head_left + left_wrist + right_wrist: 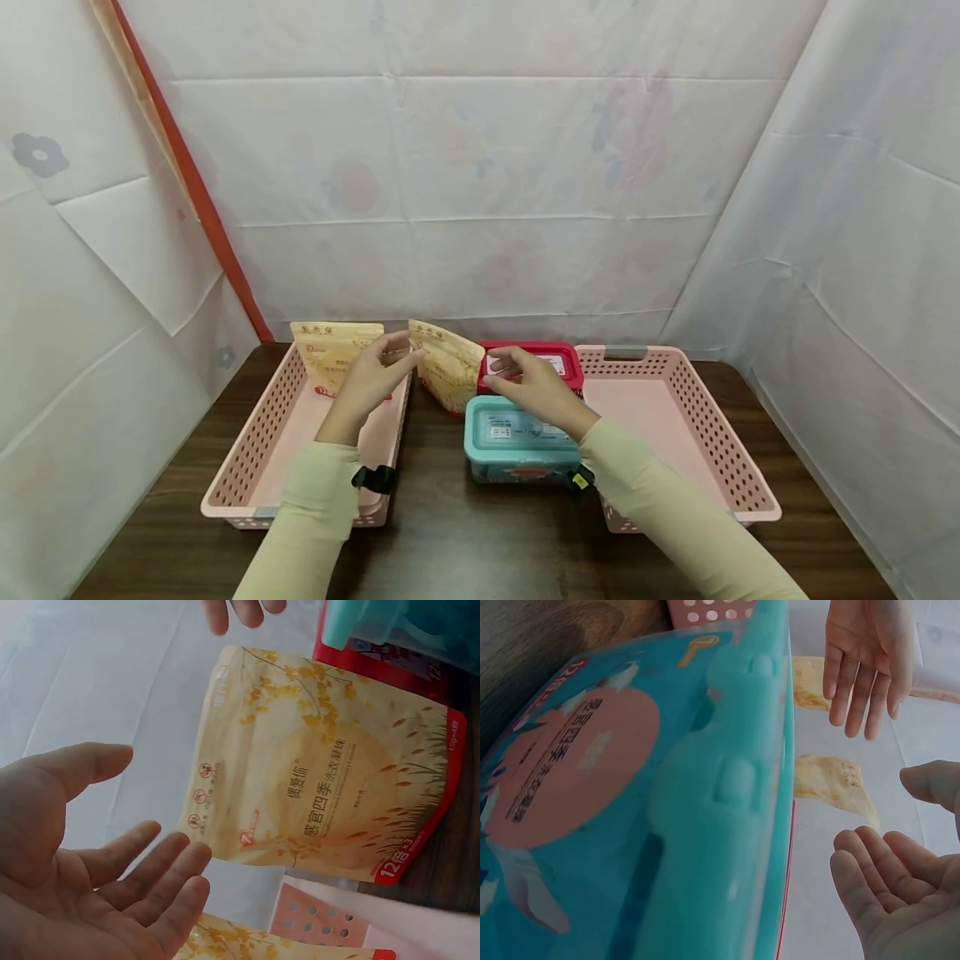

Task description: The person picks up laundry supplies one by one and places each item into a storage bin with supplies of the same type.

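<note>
A cream pouch with a red bottom band (pixel 450 367) stands on the table between my two hands. My left hand (pixel 371 383) is at the pouch's left side, above the left basket, fingers spread; in the left wrist view its fingertips overlap the pouch's upper edge, and contact is unclear. My right hand (pixel 542 390) hovers above the teal-lidded box (pixel 487 450), fingers loosely bent and nothing in them, beside the pouch's right edge. A matching cream pouch (pixel 322 354) stands in the left basket, partly behind my left hand. Behind the teal box is a red-lidded box (pixel 566 357).
A pink perforated basket (pixel 240 467) stands on the left of the dark wooden table (pixel 465 550). Another pink basket (pixel 723 442) is on the right, partly behind my right sleeve. White patterned sheeting (pixel 480 167) hangs close behind and along both sides.
</note>
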The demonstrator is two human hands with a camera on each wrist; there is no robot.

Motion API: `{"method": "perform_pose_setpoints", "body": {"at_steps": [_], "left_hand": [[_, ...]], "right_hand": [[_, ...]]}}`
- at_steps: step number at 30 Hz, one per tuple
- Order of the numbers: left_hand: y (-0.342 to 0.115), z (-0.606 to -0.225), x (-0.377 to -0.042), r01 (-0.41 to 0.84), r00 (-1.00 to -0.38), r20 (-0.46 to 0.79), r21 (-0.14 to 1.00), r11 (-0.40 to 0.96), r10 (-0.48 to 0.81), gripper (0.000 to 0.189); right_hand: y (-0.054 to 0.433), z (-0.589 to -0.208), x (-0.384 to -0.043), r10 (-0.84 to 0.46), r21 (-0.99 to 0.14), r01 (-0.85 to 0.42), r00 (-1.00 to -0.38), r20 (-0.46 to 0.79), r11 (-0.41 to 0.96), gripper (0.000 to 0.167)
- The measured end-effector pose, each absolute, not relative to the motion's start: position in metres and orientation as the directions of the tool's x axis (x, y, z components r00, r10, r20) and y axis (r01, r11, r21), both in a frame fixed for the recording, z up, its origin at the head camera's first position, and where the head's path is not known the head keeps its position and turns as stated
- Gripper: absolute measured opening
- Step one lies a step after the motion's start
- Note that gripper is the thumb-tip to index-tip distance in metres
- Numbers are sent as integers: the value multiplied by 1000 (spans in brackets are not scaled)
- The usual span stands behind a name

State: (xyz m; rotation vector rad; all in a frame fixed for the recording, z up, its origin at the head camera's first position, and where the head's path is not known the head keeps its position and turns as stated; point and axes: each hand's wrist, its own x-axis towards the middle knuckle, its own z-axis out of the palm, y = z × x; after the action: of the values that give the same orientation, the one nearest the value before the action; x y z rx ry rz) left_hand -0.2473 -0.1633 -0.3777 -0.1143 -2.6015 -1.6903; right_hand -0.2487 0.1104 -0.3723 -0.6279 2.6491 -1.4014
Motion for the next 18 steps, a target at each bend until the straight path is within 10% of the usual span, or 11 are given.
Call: {"method": "perform_pose_setpoints", "body": {"at_steps": [18], "left_hand": [[-150,-385,-258,98,-993,50,870,483,111,70]], "right_hand": [[108,-375,-253,-382,-783,-311,-919,102,539,45]]}}
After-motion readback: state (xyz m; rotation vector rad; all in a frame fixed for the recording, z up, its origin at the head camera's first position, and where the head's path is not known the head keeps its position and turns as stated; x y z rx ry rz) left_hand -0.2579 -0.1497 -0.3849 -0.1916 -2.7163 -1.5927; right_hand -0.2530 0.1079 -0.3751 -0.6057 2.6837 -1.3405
